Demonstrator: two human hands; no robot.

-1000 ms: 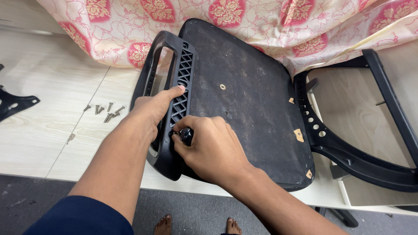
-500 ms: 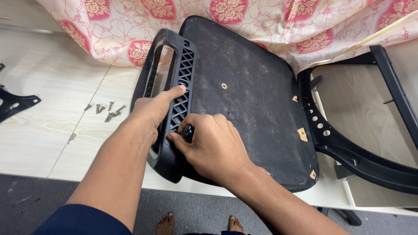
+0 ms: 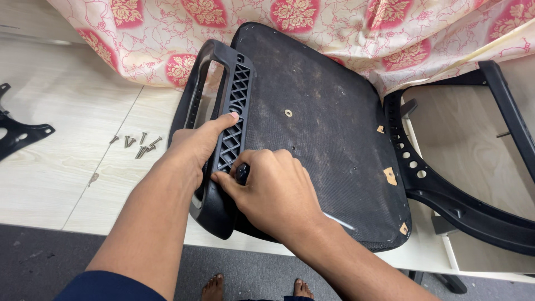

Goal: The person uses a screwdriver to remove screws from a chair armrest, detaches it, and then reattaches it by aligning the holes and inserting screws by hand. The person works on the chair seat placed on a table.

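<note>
My left hand (image 3: 198, 146) grips the armrest (image 3: 220, 134) against the seat base (image 3: 317, 139); my right hand (image 3: 273, 192) pinches what looks like a screwdriver handle (image 3: 242, 172). Next: steady turning.

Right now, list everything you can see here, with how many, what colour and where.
Chair seat: one, black, underside up, centre of the worktop.
Armrest: one, black with lattice ribbing, along the seat's left edge.
Knob: one, black, at the armrest, under the right hand's fingers.
Screws: a small cluster, silver, on the worktop left of the armrest.
Bracket: one, black, far left edge.
Chair frame: one, black, right side.
Cloth: one, cream with red flowers, along the top.
Worktop: one, pale wood.
Feet: two, bare, bottom edge.
Left hand: gripping the armrest.
Right hand: pinching the knob.
</note>
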